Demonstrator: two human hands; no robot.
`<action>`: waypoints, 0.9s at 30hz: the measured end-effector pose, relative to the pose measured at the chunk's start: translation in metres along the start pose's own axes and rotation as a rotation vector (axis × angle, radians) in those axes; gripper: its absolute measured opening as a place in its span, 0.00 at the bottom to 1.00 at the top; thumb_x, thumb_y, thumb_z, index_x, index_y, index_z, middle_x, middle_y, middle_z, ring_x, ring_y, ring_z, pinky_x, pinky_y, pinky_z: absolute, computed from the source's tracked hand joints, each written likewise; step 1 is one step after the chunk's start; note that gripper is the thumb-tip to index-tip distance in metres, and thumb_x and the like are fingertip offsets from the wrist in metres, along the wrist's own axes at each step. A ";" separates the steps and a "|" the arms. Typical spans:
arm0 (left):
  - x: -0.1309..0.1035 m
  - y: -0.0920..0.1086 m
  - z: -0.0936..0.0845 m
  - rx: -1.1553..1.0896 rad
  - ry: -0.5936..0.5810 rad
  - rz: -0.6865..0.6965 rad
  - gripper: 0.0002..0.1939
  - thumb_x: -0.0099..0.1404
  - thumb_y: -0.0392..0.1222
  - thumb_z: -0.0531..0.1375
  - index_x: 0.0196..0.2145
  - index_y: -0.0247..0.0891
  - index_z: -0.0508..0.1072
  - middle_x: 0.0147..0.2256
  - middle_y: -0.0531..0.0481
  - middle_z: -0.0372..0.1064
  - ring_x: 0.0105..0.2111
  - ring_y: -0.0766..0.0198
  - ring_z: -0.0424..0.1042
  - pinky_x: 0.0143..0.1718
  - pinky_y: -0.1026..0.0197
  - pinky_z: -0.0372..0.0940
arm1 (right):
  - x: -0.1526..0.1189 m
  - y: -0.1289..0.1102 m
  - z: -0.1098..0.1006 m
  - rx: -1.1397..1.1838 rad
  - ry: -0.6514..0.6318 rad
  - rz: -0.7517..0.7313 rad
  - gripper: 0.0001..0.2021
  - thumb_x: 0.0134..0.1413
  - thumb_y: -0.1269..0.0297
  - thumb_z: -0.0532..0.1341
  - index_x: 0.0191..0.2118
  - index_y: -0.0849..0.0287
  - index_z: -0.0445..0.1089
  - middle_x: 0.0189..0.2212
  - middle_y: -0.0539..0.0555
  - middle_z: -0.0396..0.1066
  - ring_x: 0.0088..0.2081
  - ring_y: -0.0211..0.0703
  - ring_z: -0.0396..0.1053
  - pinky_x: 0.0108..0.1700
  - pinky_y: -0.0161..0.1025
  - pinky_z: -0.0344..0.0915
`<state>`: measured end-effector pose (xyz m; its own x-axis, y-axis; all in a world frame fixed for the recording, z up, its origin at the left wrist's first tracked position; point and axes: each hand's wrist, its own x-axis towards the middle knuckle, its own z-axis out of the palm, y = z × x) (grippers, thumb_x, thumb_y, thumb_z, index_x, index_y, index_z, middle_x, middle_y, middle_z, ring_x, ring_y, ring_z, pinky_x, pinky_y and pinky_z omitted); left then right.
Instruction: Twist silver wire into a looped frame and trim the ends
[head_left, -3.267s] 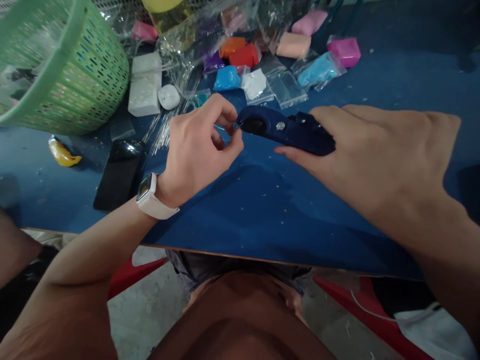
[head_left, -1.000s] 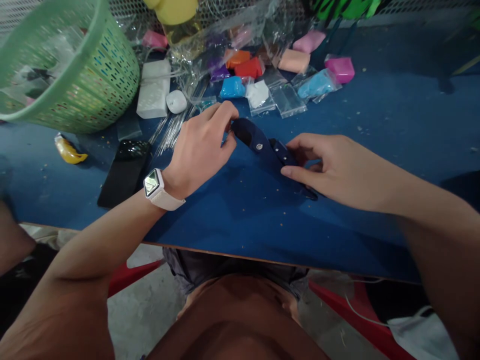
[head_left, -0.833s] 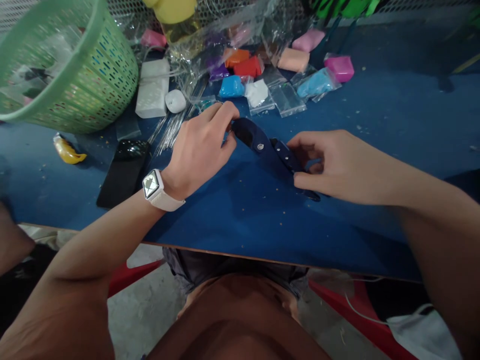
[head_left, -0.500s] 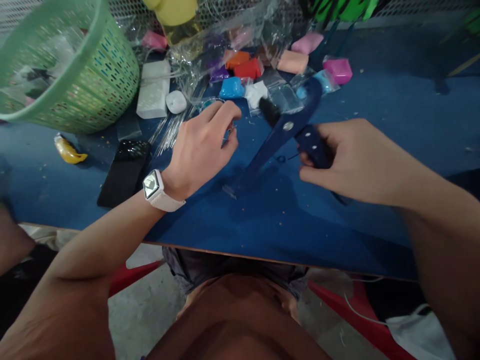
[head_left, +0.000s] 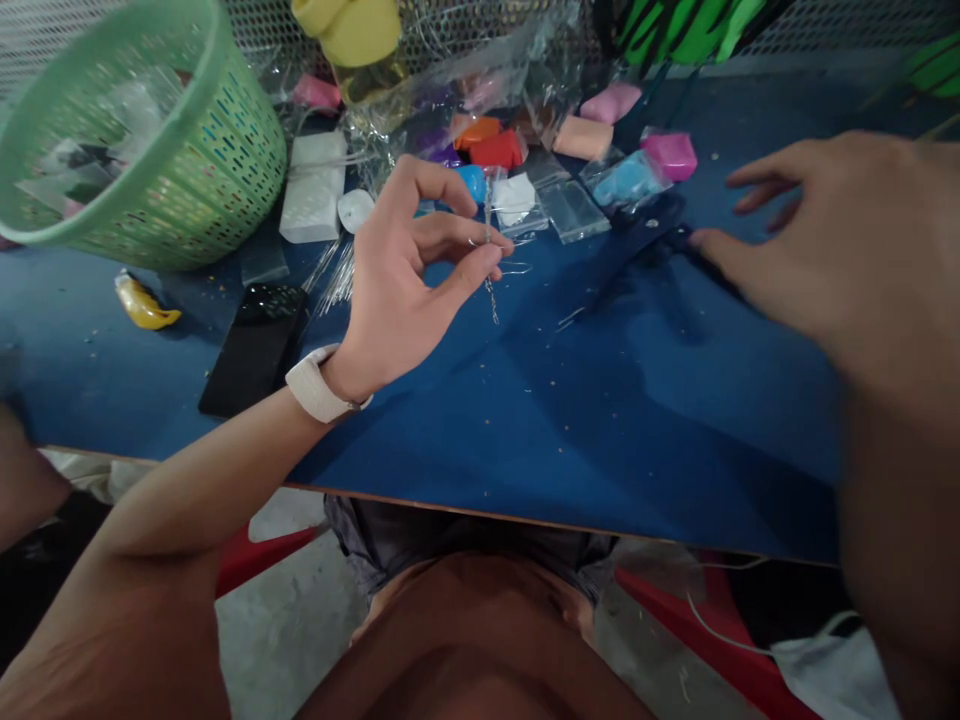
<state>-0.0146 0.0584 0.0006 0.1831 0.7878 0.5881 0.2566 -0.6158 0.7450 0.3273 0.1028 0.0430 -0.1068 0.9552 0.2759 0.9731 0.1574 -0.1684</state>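
Observation:
My left hand (head_left: 405,265), a pale watch strap (head_left: 319,385) round its wrist, pinches a thin twisted wire (head_left: 492,290) between thumb and fingertips. Silvery loops of that wire stick out by the fingertips, over the table. My right hand (head_left: 862,230) is blurred, its fingers apart and nothing held in them. Close to its thumb lies a dark blue riveted hand tool (head_left: 637,245), like cutters or pliers; blur hides its exact kind. Short wire scraps (head_left: 570,320) lie just left of the tool. Behind my left hand is a bundle of straight wires (head_left: 337,285).
A green basket (head_left: 240,120) stands at the back left, with a black phone (head_left: 251,350) and a yellow piece (head_left: 146,305) before it. Wrapped coloured clay-like packs (head_left: 499,150), a white block (head_left: 311,190) and a yellow container (head_left: 360,30) line the back of the blue table (head_left: 450,430).
My right hand has let go of the dark blue tool, now lying on the table, and moved right and up. My left hand has turned, bringing the twisted wire into sight.

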 end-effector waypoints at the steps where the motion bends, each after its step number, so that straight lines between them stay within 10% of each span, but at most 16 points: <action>1: -0.001 0.002 0.001 -0.025 -0.008 -0.038 0.21 0.80 0.66 0.71 0.51 0.50 0.72 0.42 0.52 0.82 0.53 0.53 0.88 0.53 0.42 0.88 | -0.005 -0.008 -0.002 0.029 0.038 -0.017 0.20 0.68 0.63 0.69 0.62 0.53 0.85 0.58 0.70 0.85 0.64 0.78 0.79 0.66 0.72 0.71; 4: -0.005 0.009 0.005 -0.162 -0.037 -0.125 0.18 0.79 0.61 0.74 0.48 0.47 0.75 0.43 0.51 0.86 0.54 0.51 0.89 0.56 0.40 0.88 | -0.027 -0.041 -0.007 0.212 0.196 -0.185 0.14 0.76 0.59 0.66 0.56 0.60 0.85 0.56 0.74 0.85 0.63 0.75 0.80 0.71 0.67 0.69; 8: -0.009 0.016 0.012 -0.397 -0.101 -0.265 0.15 0.77 0.53 0.76 0.49 0.45 0.78 0.49 0.49 0.89 0.51 0.53 0.91 0.61 0.43 0.87 | -0.051 -0.076 -0.002 0.565 0.044 -0.396 0.09 0.75 0.55 0.70 0.55 0.47 0.81 0.56 0.64 0.85 0.59 0.69 0.81 0.66 0.67 0.74; 27: -0.011 0.010 0.016 -0.463 -0.227 -0.351 0.16 0.76 0.56 0.77 0.44 0.42 0.84 0.43 0.49 0.87 0.37 0.62 0.89 0.46 0.56 0.89 | -0.050 -0.077 0.022 0.868 -0.074 -0.110 0.14 0.73 0.46 0.72 0.36 0.46 0.82 0.35 0.53 0.83 0.38 0.57 0.82 0.46 0.57 0.79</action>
<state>0.0006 0.0440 -0.0035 0.3730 0.8964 0.2397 -0.0910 -0.2217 0.9709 0.2538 0.0486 0.0217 -0.2336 0.9324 0.2759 0.4610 0.3561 -0.8128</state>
